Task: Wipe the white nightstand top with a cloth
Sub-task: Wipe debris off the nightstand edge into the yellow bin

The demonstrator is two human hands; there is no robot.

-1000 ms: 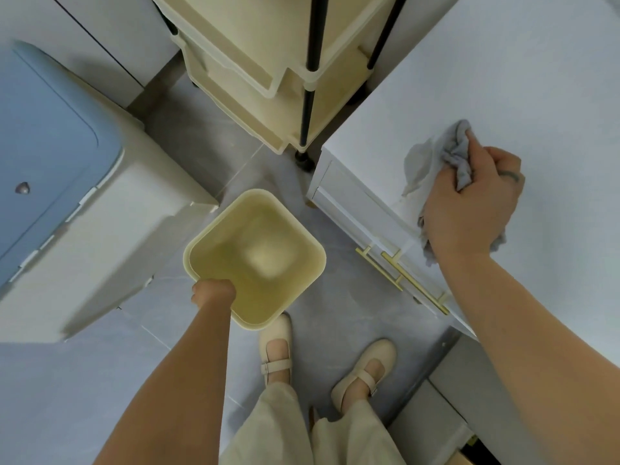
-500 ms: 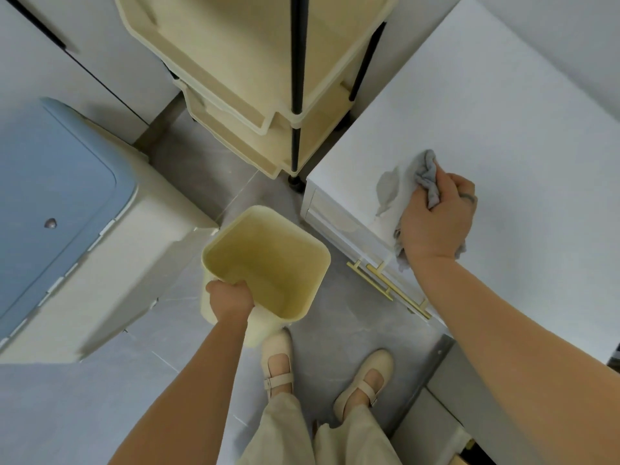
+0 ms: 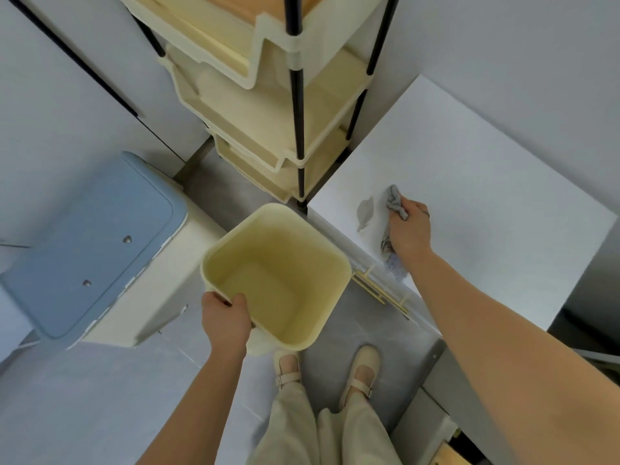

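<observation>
The white nightstand top [image 3: 476, 182] fills the right side of the head view. My right hand [image 3: 410, 229] presses a crumpled grey cloth [image 3: 394, 203] onto the top near its front left corner. A small grey scrap [image 3: 365, 213] lies on the top just left of the cloth. My left hand [image 3: 226, 322] grips the near rim of an empty cream bin [image 3: 278, 276], held above the floor beside the nightstand's front left corner.
A cream tiered rack with black poles [image 3: 281, 105] stands behind the bin, against the nightstand's left side. A blue-lidded box [image 3: 90, 250] sits at the left. Gold drawer handles [image 3: 379, 290] stick out below the top. My feet [image 3: 322, 370] stand on grey floor tiles.
The bin has been lifted off the floor and brought up next to the nightstand's front corner. My right hand with the cloth has slid toward that corner. The view has pulled back.
</observation>
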